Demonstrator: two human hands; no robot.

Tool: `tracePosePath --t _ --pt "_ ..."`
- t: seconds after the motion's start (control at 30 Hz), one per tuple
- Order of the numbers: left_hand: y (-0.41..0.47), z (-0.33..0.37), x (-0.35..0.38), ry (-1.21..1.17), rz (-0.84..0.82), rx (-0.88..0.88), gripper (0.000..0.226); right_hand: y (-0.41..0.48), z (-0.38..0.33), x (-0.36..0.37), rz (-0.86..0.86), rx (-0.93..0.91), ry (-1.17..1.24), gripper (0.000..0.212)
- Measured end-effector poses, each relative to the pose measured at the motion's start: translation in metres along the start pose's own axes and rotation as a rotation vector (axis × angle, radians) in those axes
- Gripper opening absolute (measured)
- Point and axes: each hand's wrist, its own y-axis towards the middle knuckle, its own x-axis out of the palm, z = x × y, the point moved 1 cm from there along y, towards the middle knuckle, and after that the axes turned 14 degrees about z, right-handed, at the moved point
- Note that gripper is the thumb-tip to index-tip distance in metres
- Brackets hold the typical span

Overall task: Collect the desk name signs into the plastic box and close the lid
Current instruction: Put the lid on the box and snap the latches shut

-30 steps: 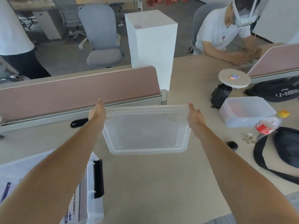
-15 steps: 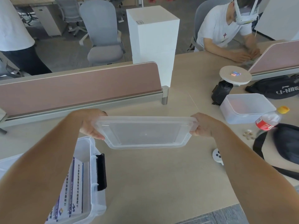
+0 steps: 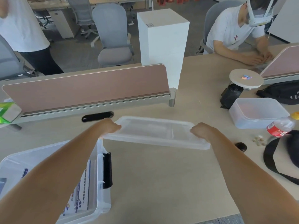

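Observation:
I hold a clear plastic lid (image 3: 155,132) flat above the desk, tilted slightly down to the right. My left hand (image 3: 109,126) grips its left end and my right hand (image 3: 199,130) grips its right end. The clear plastic box (image 3: 101,202) stands open at the lower left, with a black latch (image 3: 107,169) on its right wall. Desk name signs (image 3: 81,196) with blue print stand inside it, partly hidden by my left forearm. The lid hangs to the right of the box, not over it.
A pink desk divider (image 3: 85,88) runs across behind the lid. A smaller clear container (image 3: 257,113), a red-labelled bottle (image 3: 281,126), black bags (image 3: 289,152) and a round white stand (image 3: 246,79) crowd the right. A person sits at the far right.
The lid has tipped from facing me to nearly flat and come lower and closer. My view has shifted, bringing more of the open box into sight at lower left.

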Motion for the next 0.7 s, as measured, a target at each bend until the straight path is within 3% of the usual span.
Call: tracePosePath --t 0.1,0.27,0.4,0.7 --pt "0.006 -0.005 -0.006 -0.065 0.185 0.051 0.049 0.0 -0.005 0.002 0.107 0.011 0.162 0.026" --pt "0.011 -0.034 -0.017 -0.168 0.429 0.08 0.054 -0.01 -0.033 0.009 0.315 -0.007 0.341 0.047" --pt "0.003 -0.086 -0.027 -0.203 0.507 0.037 0.049 -0.028 -0.069 0.021 0.364 -0.105 0.402 0.043" --pt "-0.01 -0.236 -0.05 -0.161 0.563 -0.064 0.035 -0.131 -0.159 0.074 0.333 -0.355 0.18 0.05"
